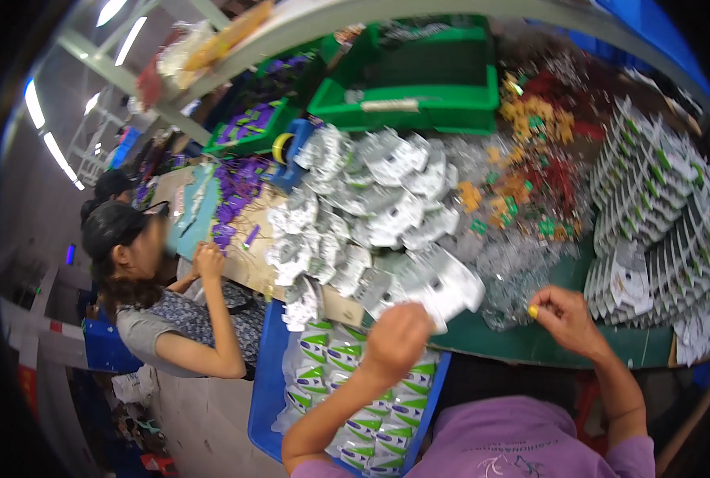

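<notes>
We've got the left hand (pixel 401 338) curled right at the edge of a white card (pixel 454 285), front of the card heap (pixel 387 187) on the green tabletop (pixel 490 346); whether its grip holds that card, we can't tell! Across, we see the right hand (pixel 566 320), grip narrow, a yellow bit (pixel 533 311) at its fingertips, beside clear plastic pieces (pixel 510 279).

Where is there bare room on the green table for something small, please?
The green table shows bare along its near edge, between the left hand and right hand, and below the stacked packs. Farther back, white packs and clear plastic pieces crowd it.
</notes>
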The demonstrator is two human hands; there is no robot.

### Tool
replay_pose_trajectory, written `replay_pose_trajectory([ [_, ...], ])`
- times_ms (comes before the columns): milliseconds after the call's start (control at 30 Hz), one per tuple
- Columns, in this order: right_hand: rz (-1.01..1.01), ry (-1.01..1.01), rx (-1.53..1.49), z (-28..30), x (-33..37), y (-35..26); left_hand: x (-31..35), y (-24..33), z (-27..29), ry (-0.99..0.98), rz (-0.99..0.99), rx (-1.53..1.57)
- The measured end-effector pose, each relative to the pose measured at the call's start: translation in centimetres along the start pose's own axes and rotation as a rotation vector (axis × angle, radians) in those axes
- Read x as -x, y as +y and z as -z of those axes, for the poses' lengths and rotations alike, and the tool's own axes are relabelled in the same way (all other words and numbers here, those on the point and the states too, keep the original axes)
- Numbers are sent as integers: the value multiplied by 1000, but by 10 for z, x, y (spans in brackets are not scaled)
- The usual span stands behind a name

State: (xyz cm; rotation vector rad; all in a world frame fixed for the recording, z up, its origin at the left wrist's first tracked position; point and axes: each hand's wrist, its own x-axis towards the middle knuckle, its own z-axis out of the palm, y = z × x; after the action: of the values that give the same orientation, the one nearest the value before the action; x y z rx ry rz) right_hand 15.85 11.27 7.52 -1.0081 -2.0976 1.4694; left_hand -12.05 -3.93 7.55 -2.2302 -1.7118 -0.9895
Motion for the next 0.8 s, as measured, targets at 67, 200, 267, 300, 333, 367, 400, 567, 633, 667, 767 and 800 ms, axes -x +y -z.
replay_pose_trajectory([
  [67, 51, -1, 69, 0, 1, -6, 32, 38, -16, -153, 14, 176],
  [200, 149, -51, 153, -22, 4, -5, 70, 58, -46, -238, 47, 244],
  [267, 452, -97, 302, -43, 8, 11, 72, 59, -53, -237, 45, 226],
  [300, 442, -96, 300, -52, 8, 13, 74, 58, -56, -223, 49, 216],
  [333, 494, -106, 413, -62, 8, 14, 75, 58, -58, -208, 53, 204],
  [367, 547, -118, 525, -70, 8, 14, 76, 59, -58, -212, 53, 209],
  [400, 542, -116, 524, -79, 7, 16, 76, 60, -59, -211, 51, 203],
  [567, 611, -272, 849, -95, 10, 10, 81, 62, -56, -220, 78, 207],
  [633, 603, -293, 818, -90, 10, 14, 82, 56, -53, -270, 83, 285],
  [667, 590, -308, 787, -87, 10, 15, 84, 54, -53, -265, 86, 284],
  [767, 619, -201, 742, -86, 10, 18, 79, 52, -53, -151, 208, 454],
  [800, 618, -201, 744, -88, 12, 18, 66, 53, -52, -134, 288, 431],
])
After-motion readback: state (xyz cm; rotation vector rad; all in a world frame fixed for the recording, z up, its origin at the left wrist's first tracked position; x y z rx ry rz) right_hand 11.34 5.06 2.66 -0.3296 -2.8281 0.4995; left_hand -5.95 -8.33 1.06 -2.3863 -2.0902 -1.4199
